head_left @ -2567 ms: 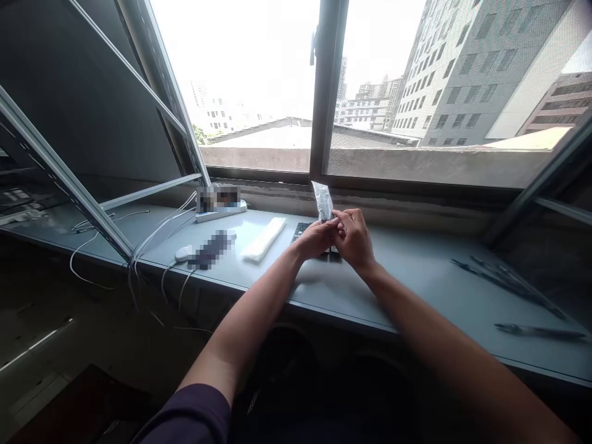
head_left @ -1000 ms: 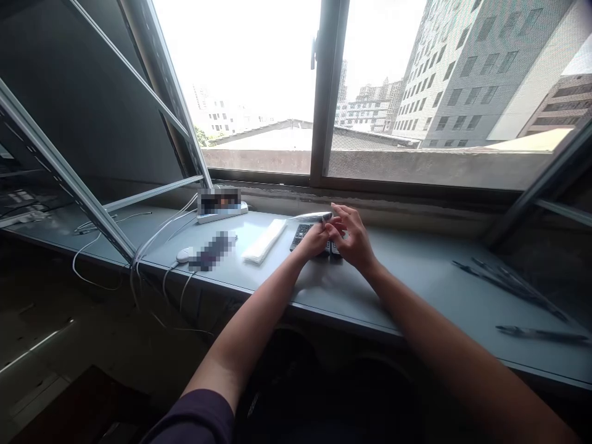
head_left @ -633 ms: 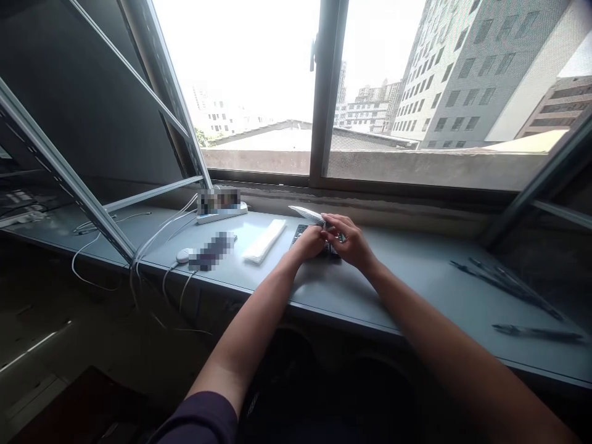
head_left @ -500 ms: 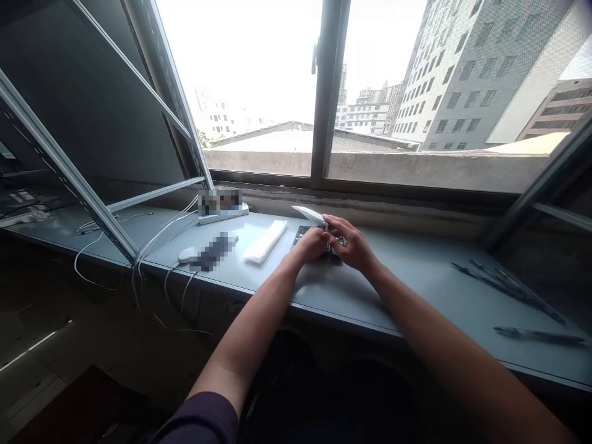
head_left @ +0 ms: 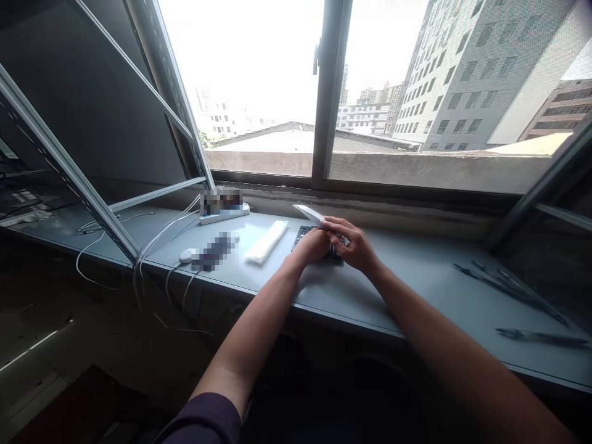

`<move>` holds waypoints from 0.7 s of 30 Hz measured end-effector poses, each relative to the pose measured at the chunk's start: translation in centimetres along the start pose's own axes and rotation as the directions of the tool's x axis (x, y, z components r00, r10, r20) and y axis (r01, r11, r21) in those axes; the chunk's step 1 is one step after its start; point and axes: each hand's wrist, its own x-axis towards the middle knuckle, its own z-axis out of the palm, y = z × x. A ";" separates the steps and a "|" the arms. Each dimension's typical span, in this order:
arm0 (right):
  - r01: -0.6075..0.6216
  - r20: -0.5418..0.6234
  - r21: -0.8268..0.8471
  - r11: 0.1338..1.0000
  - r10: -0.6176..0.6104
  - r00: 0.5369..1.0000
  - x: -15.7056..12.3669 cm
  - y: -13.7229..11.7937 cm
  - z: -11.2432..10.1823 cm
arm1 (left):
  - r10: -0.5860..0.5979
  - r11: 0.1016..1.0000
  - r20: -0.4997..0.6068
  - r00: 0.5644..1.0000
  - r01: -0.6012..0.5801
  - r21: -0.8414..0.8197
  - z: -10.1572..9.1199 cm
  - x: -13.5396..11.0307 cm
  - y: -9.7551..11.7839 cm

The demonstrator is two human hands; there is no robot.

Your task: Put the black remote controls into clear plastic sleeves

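My left hand (head_left: 312,245) and my right hand (head_left: 351,245) meet over the grey bench (head_left: 416,277) below the window. Between their closed fingers they pinch a small silvery plastic packet (head_left: 309,213), which sticks out to the upper left, tilted almost flat. Under the hands lies a black remote control (head_left: 301,235) with small keys, partly covered. What else the fingers may hold is hidden.
A folded white cloth (head_left: 267,241) lies left of the remote. Further left are a white mouse (head_left: 186,254), loose white cables (head_left: 152,237) and a power strip (head_left: 222,213). Dark pens (head_left: 509,283) lie at the right. A slanted metal frame (head_left: 69,166) crosses the left side.
The packet stood upright above my hands 2.6 s ago; it has since been tipped down to the left. My right fingers, spread a second ago, have closed on it.
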 end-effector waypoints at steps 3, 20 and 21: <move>-0.021 -0.035 0.021 1.000 0.022 0.999 0.1 -0.4 0.2 | 0.055 0.981 -0.001 0.999 -0.053 0.185 0.0 0.0 -0.3; 0.015 -0.024 -0.084 0.996 -0.017 1.000 -0.3 0.2 0.3 | -0.262 0.794 -0.070 0.963 0.256 0.552 -0.6 0.0 0.6; 0.015 -0.027 -0.089 0.996 -0.018 0.999 -0.3 0.2 0.3 | -0.274 0.791 -0.077 0.959 0.269 0.550 -0.6 0.0 0.6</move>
